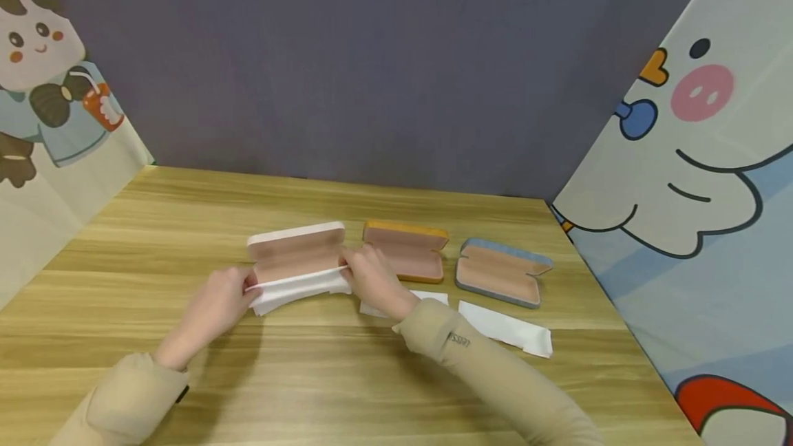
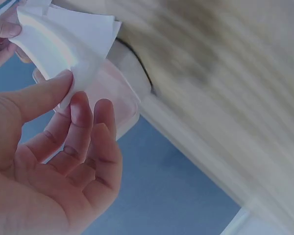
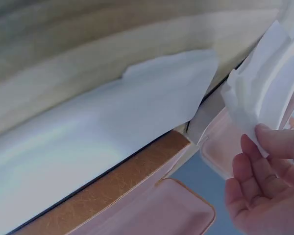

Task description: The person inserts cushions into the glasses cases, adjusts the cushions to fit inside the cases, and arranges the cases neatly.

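Observation:
My left hand [image 1: 218,300] pinches the left end of a folded white sheet [image 1: 296,289], thin like paper or tissue. Its other end is pinched by my right hand [image 1: 376,282]. Stretched between both hands, the sheet hangs just in front of an open white glasses case [image 1: 295,243] with a pinkish lining, hiding its lower front. In the left wrist view, thumb and fingertips meet on a corner of the sheet [image 2: 73,44]. The right wrist view likewise has the thumb and index finger on the sheet's edge [image 3: 264,88], its layers slightly apart.
Right of the white case stand an open orange glasses case [image 1: 409,260] and an open blue-grey one [image 1: 498,277]. Before them lie two more white sheets, one [image 1: 434,296] partly under my right forearm, the other [image 1: 504,327] farther right. A dark partition [image 1: 347,74] backs the wooden table [image 1: 297,377].

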A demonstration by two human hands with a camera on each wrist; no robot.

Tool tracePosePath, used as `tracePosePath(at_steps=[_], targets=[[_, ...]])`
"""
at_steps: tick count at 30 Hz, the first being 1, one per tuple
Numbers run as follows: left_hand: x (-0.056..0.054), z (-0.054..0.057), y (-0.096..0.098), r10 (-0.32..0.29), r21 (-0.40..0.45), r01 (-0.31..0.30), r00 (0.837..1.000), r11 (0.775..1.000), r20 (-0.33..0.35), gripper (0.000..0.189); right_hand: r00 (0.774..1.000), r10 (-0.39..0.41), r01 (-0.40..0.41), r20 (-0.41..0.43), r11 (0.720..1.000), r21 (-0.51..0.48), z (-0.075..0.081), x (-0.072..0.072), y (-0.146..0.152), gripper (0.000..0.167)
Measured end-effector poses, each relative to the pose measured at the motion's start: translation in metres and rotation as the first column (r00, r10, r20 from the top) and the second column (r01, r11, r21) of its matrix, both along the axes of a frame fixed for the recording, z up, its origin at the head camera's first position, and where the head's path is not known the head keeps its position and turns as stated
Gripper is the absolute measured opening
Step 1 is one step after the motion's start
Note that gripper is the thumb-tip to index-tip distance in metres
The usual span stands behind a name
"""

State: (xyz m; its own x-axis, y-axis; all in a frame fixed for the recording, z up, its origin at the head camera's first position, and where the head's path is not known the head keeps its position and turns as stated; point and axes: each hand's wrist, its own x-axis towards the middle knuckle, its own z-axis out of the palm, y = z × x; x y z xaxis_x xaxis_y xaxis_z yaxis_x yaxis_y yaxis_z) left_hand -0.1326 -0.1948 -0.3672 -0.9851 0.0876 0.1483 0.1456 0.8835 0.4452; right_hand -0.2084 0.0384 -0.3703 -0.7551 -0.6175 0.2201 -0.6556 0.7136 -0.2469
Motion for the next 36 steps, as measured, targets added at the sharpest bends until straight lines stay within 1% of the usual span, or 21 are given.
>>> tracePosePath(at_steps=[2,5,8,11,13,16,20,23,24,26,30,31,33,36], targets=[[-0.004,0.004,-0.001,0.015,-0.007,-0.015,1.0,1.0,0.011,0.014,1.0,-0.014,0.015,0.026,1.0,-0.005,0.001,-0.004,-0.002,0.011],[-0.01,0.009,-0.002,0.039,-0.025,-0.039,0.999,0.999,0.004,0.014,0.998,-0.031,0.032,0.046,0.999,-0.02,0.001,-0.01,-0.006,0.012],[-0.014,0.012,-0.002,0.068,-0.041,-0.068,0.998,0.997,0.005,0.013,0.999,-0.037,0.039,0.031,0.999,-0.037,0.0,-0.017,-0.009,0.011],[-0.019,0.013,-0.001,0.084,-0.056,-0.083,0.997,0.995,0.002,0.014,0.999,-0.039,0.039,0.001,0.998,-0.044,-0.001,-0.025,-0.011,0.009],[-0.022,0.012,-0.001,0.098,-0.067,-0.097,0.995,0.993,0.01,0.014,0.999,-0.046,0.046,-0.009,0.998,-0.035,-0.001,-0.029,-0.012,0.009],[-0.027,0.008,0.0,0.114,-0.093,-0.113,0.994,0.989,0.004,0.014,0.998,-0.06,0.06,-0.004,0.998,-0.009,-0.003,-0.035,-0.016,0.011],[-0.031,0.001,0.001,0.133,-0.125,-0.131,0.991,0.983,0.006,0.015,0.997,-0.079,0.079,0.003,0.995,0.061,-0.007,-0.039,-0.021,0.013],[-0.032,-0.003,0.002,0.141,-0.136,-0.138,0.99,0.981,0.007,0.016,0.996,-0.085,0.089,-0.038,0.99,0.109,-0.01,-0.04,-0.024,0.011],[-0.032,-0.004,0.003,0.142,-0.138,-0.14,0.99,0.98,0.006,0.016,0.994,-0.076,0.083,-0.073,0.991,0.109,-0.016,-0.044,-0.025,0.009],[-0.032,-0.007,0.003,0.147,-0.138,-0.145,0.989,0.98,0.0,0.016,0.99,-0.066,0.08,-0.121,0.99,0.113,-0.02,-0.044,-0.026,0.005],[-0.033,-0.013,0.003,0.167,-0.136,-0.167,0.986,0.977,-0.01,0.015,0.972,-0.048,0.081,-0.229,0.987,0.137,-0.028,-0.046,-0.029,0.004],[-0.033,-0.014,0.004,0.176,-0.134,-0.176,0.984,0.975,-0.012,0.014,0.97,-0.055,0.093,-0.239,0.984,0.152,-0.025,-0.043,-0.03,0.004],[-0.034,-0.016,0.004,0.185,-0.131,-0.185,0.983,0.974,-0.011,0.014,0.958,-0.061,0.111,-0.28,0.98,0.164,-0.028,-0.043,-0.031,0.005],[-0.035,-0.019,0.003,0.182,-0.125,-0.181,0.983,0.976,-0.007,0.012,0.949,-0.071,0.128,-0.308,0.978,0.167,-0.031,-0.044,-0.033,0.006]])
